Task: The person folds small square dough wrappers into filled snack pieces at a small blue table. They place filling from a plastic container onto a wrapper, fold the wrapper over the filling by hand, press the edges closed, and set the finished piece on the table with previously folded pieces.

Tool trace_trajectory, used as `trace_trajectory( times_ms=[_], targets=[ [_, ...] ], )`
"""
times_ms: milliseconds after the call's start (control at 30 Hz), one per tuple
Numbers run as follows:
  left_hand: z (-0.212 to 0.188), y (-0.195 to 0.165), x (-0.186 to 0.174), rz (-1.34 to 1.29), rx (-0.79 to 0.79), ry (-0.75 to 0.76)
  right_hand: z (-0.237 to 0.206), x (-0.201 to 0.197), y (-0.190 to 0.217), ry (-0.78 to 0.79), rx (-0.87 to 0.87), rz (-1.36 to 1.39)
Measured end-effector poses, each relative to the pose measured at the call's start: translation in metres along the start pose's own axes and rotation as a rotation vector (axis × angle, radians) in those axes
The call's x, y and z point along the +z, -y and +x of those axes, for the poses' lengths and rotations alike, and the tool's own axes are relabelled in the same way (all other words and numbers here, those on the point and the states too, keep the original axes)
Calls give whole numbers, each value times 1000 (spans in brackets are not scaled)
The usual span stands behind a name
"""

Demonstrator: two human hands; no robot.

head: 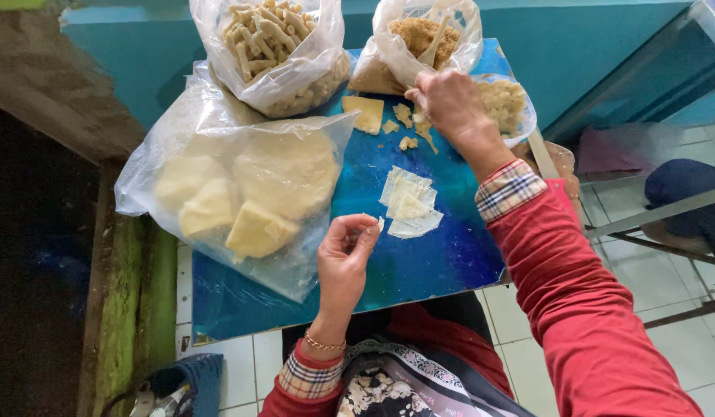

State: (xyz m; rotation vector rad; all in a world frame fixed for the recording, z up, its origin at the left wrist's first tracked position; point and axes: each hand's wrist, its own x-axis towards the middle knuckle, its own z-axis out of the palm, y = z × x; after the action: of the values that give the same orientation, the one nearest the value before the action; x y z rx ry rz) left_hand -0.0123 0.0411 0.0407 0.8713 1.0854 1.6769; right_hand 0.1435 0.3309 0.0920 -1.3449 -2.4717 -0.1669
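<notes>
Closest to the lens, the left hand (344, 259) hovers over the near part of the shiny blue worktop (442, 255), palm turned up, fingers curled in and thumb meeting the fingertips on a tiny pale scrap of dough (380, 224). It's a fine pinch, nearly closed.

Just beside it lies a small stack of thin, pale, square dough wrappers (408, 203), flat on the worktop, corners fanned out, its longer side running away from the person and leaning slightly left.

Further out, the right hand (448, 100) reaches across in a red sleeve with a plaid cuff (509, 189). Its fingers are bent down and bunched at the mouth of a clear plastic bag of brown crumbly filling (419, 38); whether it actually grips anything there I cannot tell. A pale wooden stick (437, 42) stands tilted in that bag.

Below that hand, yellowish dough pieces (404, 127) are scattered, with a larger flat yellowish dough slab (364, 113) just left of them.

On the left, a big clear plastic bag of pale yellow dough lumps (242, 197) sprawls across the worktop. Behind it sits another clear bag of small beige rolled sticks (269, 42).
</notes>
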Motion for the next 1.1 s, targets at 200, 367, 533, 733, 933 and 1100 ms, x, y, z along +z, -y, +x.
trace_trajectory(
  times_ms=[200,367,533,733,933,1100],
  targets=[
    [9,-1,-3,-246,-218,57,-8,22,-2,-144,-162,-60],
    [10,-6,-1,-300,-366,53,-13,37,-9,-97,-147,-7],
    [10,-1,2,-199,-356,19,-22,35,-8,-92,-175,-108],
    [8,-7,7,31,-46,13,-31,-10,19,-310,-192,2],
    [1,-20,27,737,257,-3,-117,-71,58,40,-355,667],
    [6,-26,37,901,529,167,-170,-87,75,103,-236,738]
  ],
)
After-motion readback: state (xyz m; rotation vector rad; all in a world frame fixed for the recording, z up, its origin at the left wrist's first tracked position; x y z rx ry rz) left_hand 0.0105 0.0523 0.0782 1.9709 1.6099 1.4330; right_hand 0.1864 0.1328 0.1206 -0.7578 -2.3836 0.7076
